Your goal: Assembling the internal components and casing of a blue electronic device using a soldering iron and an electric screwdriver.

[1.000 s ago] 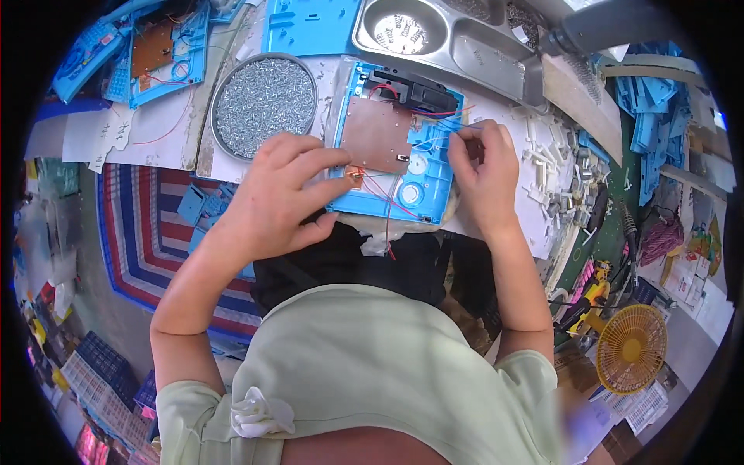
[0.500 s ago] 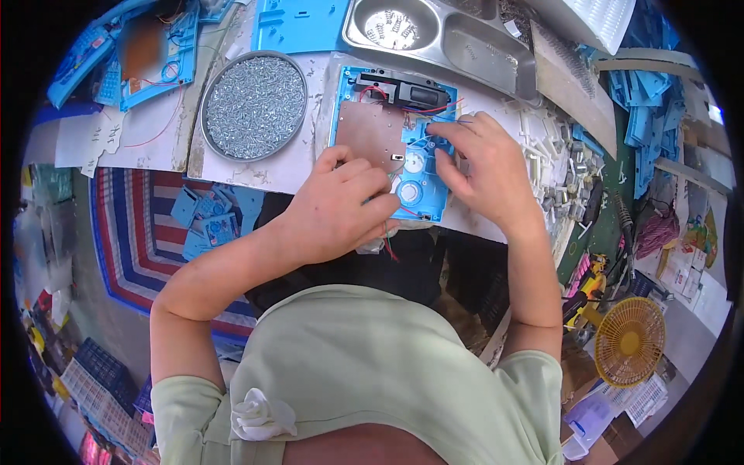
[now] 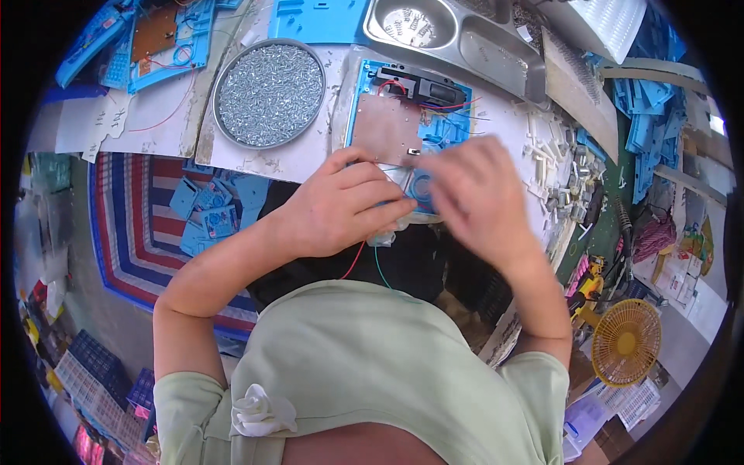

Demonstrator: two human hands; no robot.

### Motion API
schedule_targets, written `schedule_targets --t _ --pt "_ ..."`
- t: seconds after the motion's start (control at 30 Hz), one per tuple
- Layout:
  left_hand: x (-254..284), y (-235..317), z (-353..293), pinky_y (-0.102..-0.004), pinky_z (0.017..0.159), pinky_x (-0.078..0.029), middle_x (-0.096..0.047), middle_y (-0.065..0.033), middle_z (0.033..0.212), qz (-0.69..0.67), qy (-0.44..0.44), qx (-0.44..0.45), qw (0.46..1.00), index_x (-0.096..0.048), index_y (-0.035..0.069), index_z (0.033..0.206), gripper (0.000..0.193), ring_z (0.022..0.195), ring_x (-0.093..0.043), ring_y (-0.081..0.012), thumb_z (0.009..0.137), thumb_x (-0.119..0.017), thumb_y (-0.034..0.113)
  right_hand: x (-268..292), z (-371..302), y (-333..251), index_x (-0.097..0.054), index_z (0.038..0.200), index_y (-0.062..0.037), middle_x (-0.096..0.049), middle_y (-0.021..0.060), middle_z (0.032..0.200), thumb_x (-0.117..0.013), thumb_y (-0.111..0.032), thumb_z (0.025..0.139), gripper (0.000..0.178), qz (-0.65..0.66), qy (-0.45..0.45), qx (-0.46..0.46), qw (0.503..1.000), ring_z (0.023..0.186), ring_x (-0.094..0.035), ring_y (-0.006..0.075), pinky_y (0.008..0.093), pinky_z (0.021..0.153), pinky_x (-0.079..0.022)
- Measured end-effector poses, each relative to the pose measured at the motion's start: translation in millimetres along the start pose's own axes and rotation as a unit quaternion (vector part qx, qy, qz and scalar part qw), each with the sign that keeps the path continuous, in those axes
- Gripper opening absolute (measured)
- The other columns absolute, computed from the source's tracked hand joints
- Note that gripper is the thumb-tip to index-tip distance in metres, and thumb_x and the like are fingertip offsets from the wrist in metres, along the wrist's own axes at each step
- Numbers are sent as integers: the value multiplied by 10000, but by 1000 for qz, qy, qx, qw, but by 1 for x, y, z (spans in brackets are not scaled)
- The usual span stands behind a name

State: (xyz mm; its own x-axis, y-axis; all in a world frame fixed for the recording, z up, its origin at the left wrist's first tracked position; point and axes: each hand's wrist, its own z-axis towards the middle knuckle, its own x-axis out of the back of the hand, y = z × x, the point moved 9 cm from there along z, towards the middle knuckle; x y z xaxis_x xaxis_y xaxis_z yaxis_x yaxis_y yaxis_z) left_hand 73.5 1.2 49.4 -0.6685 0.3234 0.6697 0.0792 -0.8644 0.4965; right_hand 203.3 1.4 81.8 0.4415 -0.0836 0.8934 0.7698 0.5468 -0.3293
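A blue plastic case (image 3: 463, 122) lies with its inside up on the table before me. It holds a brown circuit board (image 3: 385, 128), a black module (image 3: 418, 89) along its far side, thin wires and a small slide switch (image 3: 414, 152). My left hand (image 3: 345, 203) is closed over the near left edge of the case, its fingers curled. Below that hand hang a red wire (image 3: 355, 260) and a green wire (image 3: 379, 267). My right hand (image 3: 484, 203), smeared by motion, is over the near right part of the case; its fingertips are unclear and anything in them cannot be made out.
To the left stands a round tray of small screws (image 3: 269, 94). Behind the case is a metal tray with compartments (image 3: 488, 54) containing springs. White and metallic small parts (image 3: 554, 167) lie at the right. More blue cases (image 3: 172, 46) are at the far left. A yellow fan (image 3: 626, 342) stands lower right.
My right hand has moved from the wires at the case's right side toward its near end. The red and green wires hang lower. The whole view has shifted slightly.
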Motion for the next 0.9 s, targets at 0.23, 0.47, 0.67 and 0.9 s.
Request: schedule_targets --t 0.23,0.47,0.67,0.9 --pt "29 -16 -41 -373 612 -421 -511 -5 751 133 -13 93 987 -637 128 809 181 676 -543 -209 745 -797 184 -33 -7 -41 -686 1145 -91 -618 42 1013 -764 -105 732 420 29 30 -47 998 973 -546 270 444 882 -420" --pt "-14 9 -72 -355 626 -431 -527 -42 796 46 -159 135 977 -612 121 827 140 718 -583 -211 836 -728 199 -53 -4 -48 -672 1062 -110 -635 49 1040 -801 -245 787 332 7 39 -116 992 986 -556 261 501 923 -365" --pt "19 2 -51 -412 678 -492 -587 -87 853 -57 -214 164 961 -640 83 960 194 795 -632 -285 847 -744 202 -57 -6 -51 -656 1005 -117 -622 43 1011 -803 -285 770 324 -14 41 -105 994 957 -533 263 489 881 -356" --pt "17 -33 -39 -418 639 -508 -585 -92 859 -76 -55 122 988 -683 88 949 171 746 -623 -309 838 -785 170 -11 3 -9 -710 1026 -94 -660 65 897 -852 -209 743 337 160 -36 -68 984 857 -606 268 452 902 -440"
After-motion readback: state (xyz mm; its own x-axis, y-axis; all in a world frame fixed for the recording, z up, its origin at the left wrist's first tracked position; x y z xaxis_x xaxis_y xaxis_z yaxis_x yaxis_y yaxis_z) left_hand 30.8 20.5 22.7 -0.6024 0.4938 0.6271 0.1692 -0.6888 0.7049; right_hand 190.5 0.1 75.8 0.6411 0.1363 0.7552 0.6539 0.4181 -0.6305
